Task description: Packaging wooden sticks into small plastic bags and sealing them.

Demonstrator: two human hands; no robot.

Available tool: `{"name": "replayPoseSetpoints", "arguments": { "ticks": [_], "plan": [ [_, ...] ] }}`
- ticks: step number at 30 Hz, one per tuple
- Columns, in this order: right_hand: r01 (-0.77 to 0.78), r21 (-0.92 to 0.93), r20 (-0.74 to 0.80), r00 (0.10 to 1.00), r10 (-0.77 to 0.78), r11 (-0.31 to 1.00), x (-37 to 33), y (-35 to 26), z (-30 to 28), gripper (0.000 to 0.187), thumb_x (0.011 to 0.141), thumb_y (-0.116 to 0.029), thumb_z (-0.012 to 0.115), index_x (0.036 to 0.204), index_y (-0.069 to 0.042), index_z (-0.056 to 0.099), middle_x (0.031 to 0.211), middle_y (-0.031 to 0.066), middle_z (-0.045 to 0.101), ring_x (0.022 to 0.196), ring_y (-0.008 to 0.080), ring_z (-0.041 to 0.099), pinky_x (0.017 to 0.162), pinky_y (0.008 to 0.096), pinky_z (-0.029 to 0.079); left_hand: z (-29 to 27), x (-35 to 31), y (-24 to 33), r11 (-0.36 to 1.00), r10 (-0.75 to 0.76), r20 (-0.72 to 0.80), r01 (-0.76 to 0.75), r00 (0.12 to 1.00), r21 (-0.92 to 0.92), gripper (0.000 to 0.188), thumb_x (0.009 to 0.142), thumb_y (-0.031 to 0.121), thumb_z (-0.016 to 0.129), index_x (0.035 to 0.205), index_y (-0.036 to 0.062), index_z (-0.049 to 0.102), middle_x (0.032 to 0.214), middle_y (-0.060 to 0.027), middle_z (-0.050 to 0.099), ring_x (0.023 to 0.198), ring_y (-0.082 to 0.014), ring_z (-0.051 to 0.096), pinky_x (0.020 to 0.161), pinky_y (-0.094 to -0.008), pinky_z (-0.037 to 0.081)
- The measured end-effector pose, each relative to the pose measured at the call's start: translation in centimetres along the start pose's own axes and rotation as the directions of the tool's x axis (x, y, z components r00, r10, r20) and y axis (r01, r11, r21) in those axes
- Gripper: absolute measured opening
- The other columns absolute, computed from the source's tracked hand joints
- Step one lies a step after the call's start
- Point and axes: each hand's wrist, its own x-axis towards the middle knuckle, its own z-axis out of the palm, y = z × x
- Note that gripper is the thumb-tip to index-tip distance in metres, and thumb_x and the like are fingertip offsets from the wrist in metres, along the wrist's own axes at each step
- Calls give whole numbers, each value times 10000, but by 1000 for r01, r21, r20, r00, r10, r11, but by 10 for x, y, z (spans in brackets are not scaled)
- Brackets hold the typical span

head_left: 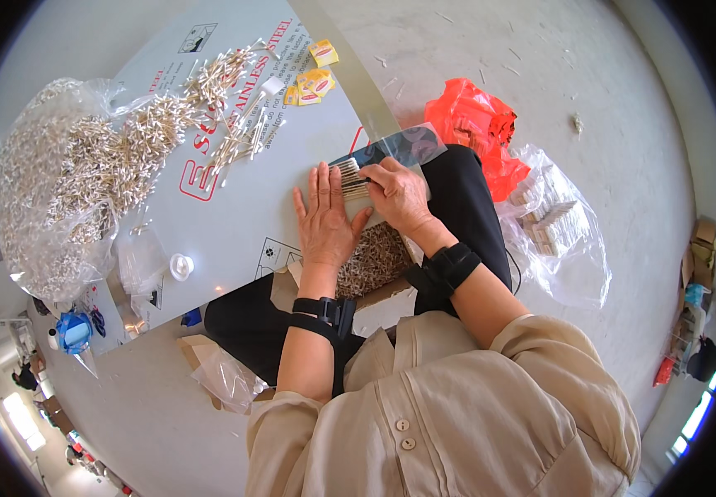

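A flat row of cotton swabs (350,177) lies side by side at the table's near right edge. My left hand (325,217) rests flat on the metal-sheet tabletop (246,219), its fingers stretched out along the left side of the row. Curled at the row's right end is my right hand (398,195), thumb and fingers pinched together; what is between them is hidden. A clear flat plastic sleeve (418,142) sticks out beyond the right hand, over the table edge. Below both hands, an open cardboard box (372,263) full of loose swabs sits at my lap.
A big clear bag (31,157) spills a heap of swabs (109,166) across the left. Scattered swabs (242,141), yellow packets (312,85) and a small white round lid (181,267) lie about. On the floor at right are a red bag (474,124) and a clear bag of packed swabs (558,224).
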Motion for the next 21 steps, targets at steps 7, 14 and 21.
{"name": "replayPoseSetpoints", "arguments": {
  "ticks": [7,14,21],
  "plan": [
    [-46,16,26,999,46,999,2,-3,0,210,757,-64,592,935,-125,685,777,91,588,760,329,622,654,434,509,-2,0,1,1000,-6,8,6,1000,0,841,851,494,606,1479,43,276,1557,-141,233,1458,-284,175,1167,-533,104],
    [-55,-36,59,997,57,998,7,-1,2,227,763,-72,588,960,-132,684,797,94,604,753,336,631,651,439,514,-1,-1,1,1000,-3,8,3,1000,-3,855,841,487,619,1483,46,266,1554,-140,241,1457,-288,179,1163,-542,106],
    [-41,-58,103,994,47,997,14,4,1,167,773,-84,610,915,-122,691,802,94,612,736,327,633,650,412,510,-2,1,1,1000,-7,18,7,1000,-11,860,830,476,637,1477,40,276,1553,-137,242,1458,-284,173,1164,-541,104]
  ]
}}
